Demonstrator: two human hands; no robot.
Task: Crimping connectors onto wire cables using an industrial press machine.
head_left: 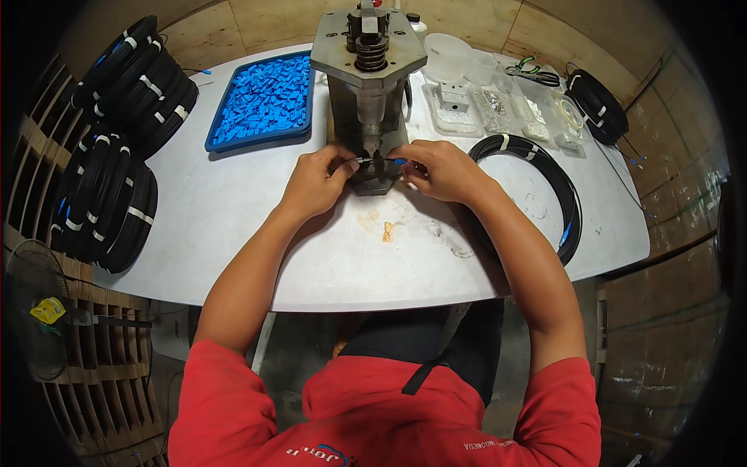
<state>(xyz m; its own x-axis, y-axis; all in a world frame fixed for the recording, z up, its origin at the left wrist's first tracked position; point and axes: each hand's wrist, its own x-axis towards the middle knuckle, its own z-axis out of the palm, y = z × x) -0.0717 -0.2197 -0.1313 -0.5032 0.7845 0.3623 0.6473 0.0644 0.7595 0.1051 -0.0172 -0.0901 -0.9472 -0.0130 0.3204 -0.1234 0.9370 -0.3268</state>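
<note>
My left hand (317, 179) and my right hand (440, 170) meet at the foot of a grey metal press (368, 86) standing on the white table (233, 218). Between their fingertips they pinch a thin black cable end (379, 160) with a small blue connector, held at the press's base. The black cable runs from my right hand into a coil (545, 187) lying on the table to the right. The fingers of both hands are closed on the cable.
A blue tray (264, 101) full of small blue parts sits at the back left. Stacks of black cable coils (117, 156) stand on the left. Clear plastic containers (498, 101) with small parts and another coil (597, 105) lie at the back right.
</note>
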